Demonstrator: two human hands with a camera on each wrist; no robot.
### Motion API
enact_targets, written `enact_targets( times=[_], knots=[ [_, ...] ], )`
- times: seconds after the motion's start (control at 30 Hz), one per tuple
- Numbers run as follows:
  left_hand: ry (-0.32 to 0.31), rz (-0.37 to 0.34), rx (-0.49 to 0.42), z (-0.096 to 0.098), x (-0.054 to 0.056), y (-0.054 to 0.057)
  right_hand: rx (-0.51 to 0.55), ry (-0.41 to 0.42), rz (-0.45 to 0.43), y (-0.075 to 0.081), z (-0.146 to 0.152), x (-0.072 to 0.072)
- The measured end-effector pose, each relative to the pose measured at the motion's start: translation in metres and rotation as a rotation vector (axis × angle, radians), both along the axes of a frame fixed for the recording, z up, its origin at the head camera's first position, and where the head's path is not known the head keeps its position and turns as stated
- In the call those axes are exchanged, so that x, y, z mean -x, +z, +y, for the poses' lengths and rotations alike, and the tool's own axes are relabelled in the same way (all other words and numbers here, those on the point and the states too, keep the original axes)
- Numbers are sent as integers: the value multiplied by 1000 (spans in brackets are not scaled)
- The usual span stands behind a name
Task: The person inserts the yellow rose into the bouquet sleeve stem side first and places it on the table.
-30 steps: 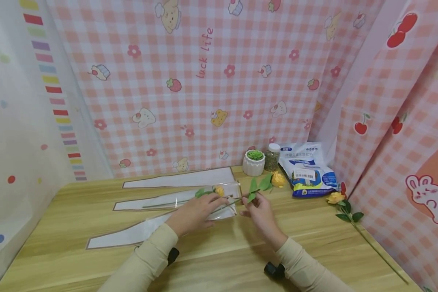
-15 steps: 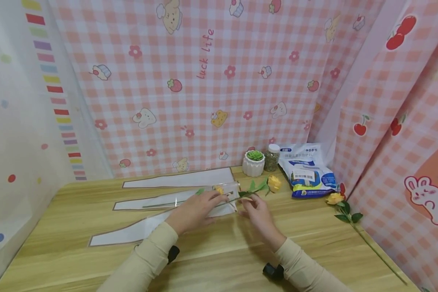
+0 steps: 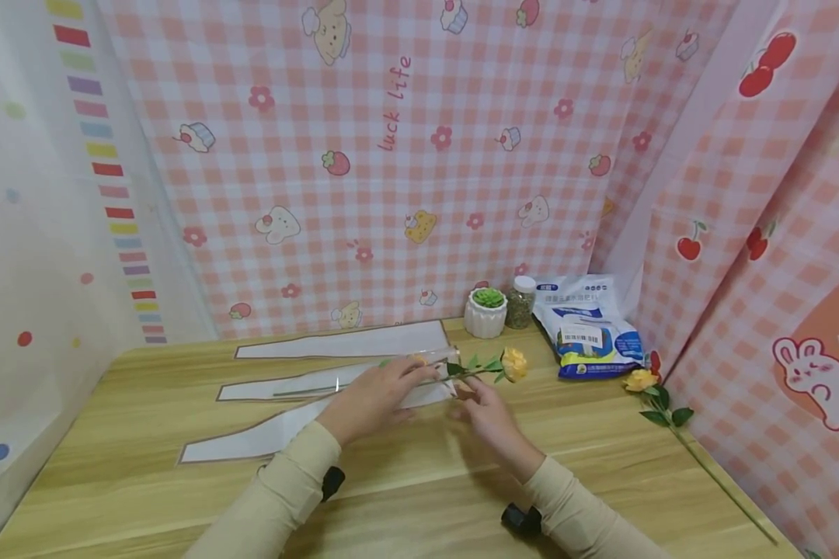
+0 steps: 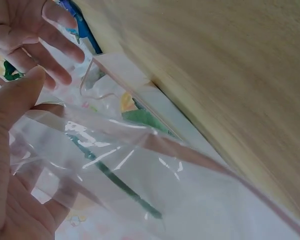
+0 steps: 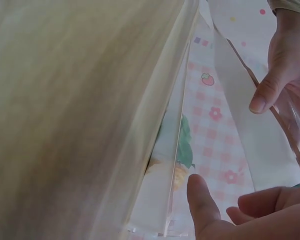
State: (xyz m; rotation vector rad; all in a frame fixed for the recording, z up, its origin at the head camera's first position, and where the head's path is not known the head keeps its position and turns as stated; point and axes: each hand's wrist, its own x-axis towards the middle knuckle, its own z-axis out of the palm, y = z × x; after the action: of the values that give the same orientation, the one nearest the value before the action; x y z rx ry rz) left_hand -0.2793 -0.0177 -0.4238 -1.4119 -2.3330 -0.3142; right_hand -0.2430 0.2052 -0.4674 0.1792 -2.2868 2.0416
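My left hand (image 3: 374, 400) grips the mouth of the nearest clear plastic flower sleeve (image 3: 234, 441), its thumb over the edge in the left wrist view. A green stem (image 4: 125, 185) lies inside that sleeve. The yellow rose (image 3: 513, 364) on this stem sticks out to the right, with its leaves outside the mouth. Just below the leaves is my right hand (image 3: 492, 423). Its fingers are loosely spread in the left wrist view; whether they touch the stem is unclear. Behind, a second sleeve (image 3: 262, 390) contains another yellow rose (image 5: 181, 175), its blossom mostly hidden in the head view.
A third sleeve (image 3: 349, 344) lies flat at the back. A white succulent pot (image 3: 485, 320), a lidded jar (image 3: 521, 303) and a blue-white bag (image 3: 590, 334) stand by the curtain. Another yellow rose (image 3: 641, 380) lies along the right edge.
The rose has turned and moved slightly down and left, its stem passing further into the nearest sleeve. The right hand's fingers have loosened near the leaves. That sleeve's narrow end has shifted slightly right.
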Motion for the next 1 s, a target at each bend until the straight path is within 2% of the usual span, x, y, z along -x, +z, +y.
enact_targets(
  times=[0.3, 0.63, 1.0],
  knots=[
    [10, 0, -26, -1, 1, 3, -3, 89, -25, 1, -1, -2],
    [30, -23, -84, -5, 1, 4, -22, 131, -51, 1, -2, -6],
    [61, -6, -111, -6, 3, 6, -74, 162, -71, 3, -2, -9]
  ],
)
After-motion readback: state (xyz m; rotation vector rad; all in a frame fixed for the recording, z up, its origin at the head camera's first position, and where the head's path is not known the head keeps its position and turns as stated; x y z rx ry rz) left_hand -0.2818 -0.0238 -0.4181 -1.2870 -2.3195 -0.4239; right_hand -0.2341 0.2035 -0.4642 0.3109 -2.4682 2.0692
